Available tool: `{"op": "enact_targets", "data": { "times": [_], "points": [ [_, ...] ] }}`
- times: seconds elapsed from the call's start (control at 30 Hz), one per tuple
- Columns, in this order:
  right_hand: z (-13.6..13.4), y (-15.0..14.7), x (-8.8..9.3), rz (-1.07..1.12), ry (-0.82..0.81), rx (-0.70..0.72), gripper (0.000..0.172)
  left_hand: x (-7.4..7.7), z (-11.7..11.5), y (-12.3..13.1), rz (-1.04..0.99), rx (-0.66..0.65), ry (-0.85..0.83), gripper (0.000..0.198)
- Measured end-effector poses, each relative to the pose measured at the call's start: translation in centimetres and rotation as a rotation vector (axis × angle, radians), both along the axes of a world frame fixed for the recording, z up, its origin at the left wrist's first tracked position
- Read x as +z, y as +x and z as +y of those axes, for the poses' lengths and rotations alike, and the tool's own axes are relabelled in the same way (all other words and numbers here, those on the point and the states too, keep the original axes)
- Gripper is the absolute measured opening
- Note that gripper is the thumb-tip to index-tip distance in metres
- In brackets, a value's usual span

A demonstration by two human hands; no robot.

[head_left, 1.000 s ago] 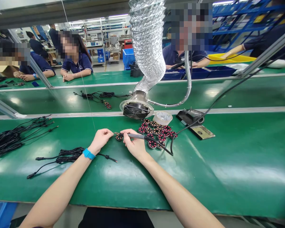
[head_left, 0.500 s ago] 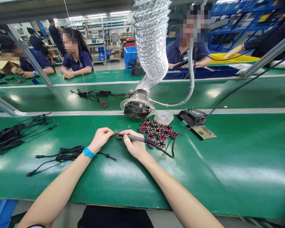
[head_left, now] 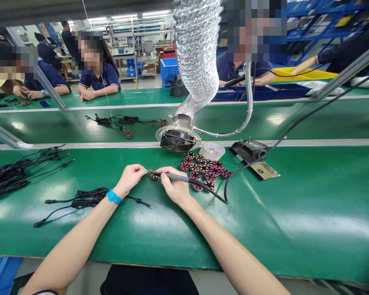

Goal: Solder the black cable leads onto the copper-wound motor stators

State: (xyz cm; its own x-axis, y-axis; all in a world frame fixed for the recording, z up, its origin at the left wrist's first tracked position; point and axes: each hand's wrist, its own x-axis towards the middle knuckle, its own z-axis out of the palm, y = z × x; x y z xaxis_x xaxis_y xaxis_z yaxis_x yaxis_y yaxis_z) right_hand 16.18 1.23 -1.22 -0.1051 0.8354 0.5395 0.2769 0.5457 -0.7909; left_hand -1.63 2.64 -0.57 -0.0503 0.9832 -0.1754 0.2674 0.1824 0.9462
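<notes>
The right hand [head_left: 176,186] clamps one soldering iron [head_left: 180,177] onto one motor stator [head_left: 154,175]; the left hand [head_left: 129,178] pinches one thin wire [head_left: 149,171] from 9 o'clock; about fourteen more stators [head_left: 203,169] sit at 2 o'clock.

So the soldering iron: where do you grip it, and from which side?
Grip the iron's dark handle, well back from the thin metal tip, coming from the right, as the right hand holds it now. The tip points left toward the small round motor, and the cord trails to the lower right, so that side likely keeps fingers off the tip.
</notes>
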Motion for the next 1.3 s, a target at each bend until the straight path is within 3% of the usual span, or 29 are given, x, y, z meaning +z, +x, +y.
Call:
{"op": "enact_targets", "data": {
  "times": [1.0,1.3],
  "points": [
    [0.3,-0.2,-0.4,0.102,-0.091,-0.007,0.021,0.2,-0.1,0.0,0.005,-0.009,0.004,0.020],
    [1.4,-1.0,-0.6,0.053,0.037,0.009,0.021,0.0,0.0,-0.1,-0.006,-0.027,0.006,0.020]
  ]
}}
